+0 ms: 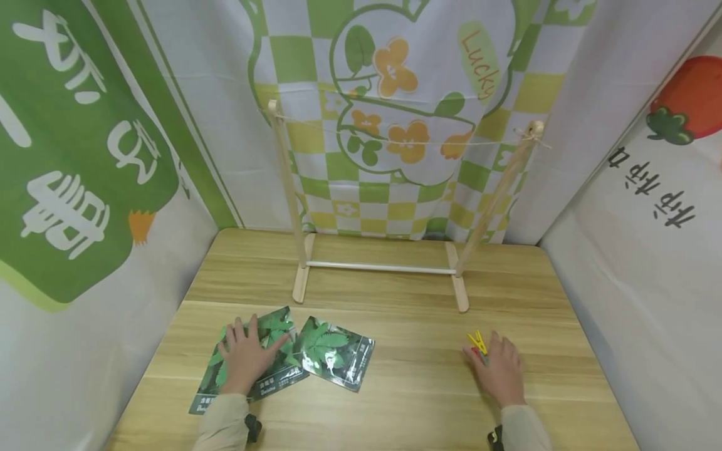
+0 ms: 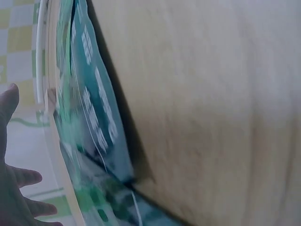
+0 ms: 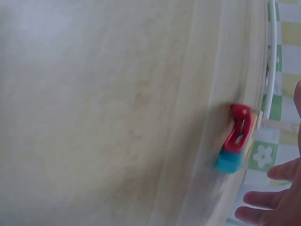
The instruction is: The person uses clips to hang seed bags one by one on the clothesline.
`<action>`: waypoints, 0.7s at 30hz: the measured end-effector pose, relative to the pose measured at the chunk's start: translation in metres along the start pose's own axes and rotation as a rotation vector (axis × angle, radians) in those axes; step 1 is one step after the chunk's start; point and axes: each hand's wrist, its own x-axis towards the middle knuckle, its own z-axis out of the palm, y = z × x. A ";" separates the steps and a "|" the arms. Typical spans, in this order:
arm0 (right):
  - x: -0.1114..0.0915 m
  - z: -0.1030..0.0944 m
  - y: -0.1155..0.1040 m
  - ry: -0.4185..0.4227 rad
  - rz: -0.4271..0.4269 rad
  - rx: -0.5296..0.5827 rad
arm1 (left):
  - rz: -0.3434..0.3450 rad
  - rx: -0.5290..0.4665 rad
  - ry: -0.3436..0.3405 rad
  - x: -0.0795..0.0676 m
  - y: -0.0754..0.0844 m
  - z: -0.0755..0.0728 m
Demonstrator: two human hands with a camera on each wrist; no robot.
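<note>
Two green leaf-printed packets lie on the wooden table (image 1: 395, 376). My left hand (image 1: 246, 354) rests flat with spread fingers on the left packet (image 1: 271, 369); the right packet (image 1: 336, 352) lies just beside it, untouched. In the left wrist view the packets (image 2: 91, 132) appear blurred beside my fingers (image 2: 19, 179). My right hand (image 1: 497, 369) lies on the table, fingers straight, over a small pile of clothespins: a yellow one (image 1: 477, 341) and a red one (image 1: 479, 355). The right wrist view shows the red and blue clothespins (image 3: 237, 139) next to my fingers (image 3: 273, 197).
A small wooden drying rack (image 1: 383, 269) with a string (image 1: 406, 143) stretched between its two posts stands at the back of the table. Printed cloth walls (image 1: 84, 156) close in the left, back and right sides.
</note>
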 end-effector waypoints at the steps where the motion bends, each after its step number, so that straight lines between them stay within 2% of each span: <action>1: -0.001 0.000 0.002 -0.008 0.006 0.003 | -0.004 0.000 0.006 -0.001 -0.004 -0.001; 6: -0.006 -0.002 0.010 -0.032 0.035 0.015 | -0.013 0.022 0.040 -0.006 -0.020 -0.004; 13: -0.009 -0.003 0.022 -0.072 0.067 0.011 | -0.069 0.031 -0.015 -0.012 -0.033 -0.004; 21: -0.007 -0.002 0.025 -0.084 0.085 -0.001 | -0.127 0.032 -0.012 -0.013 -0.042 -0.005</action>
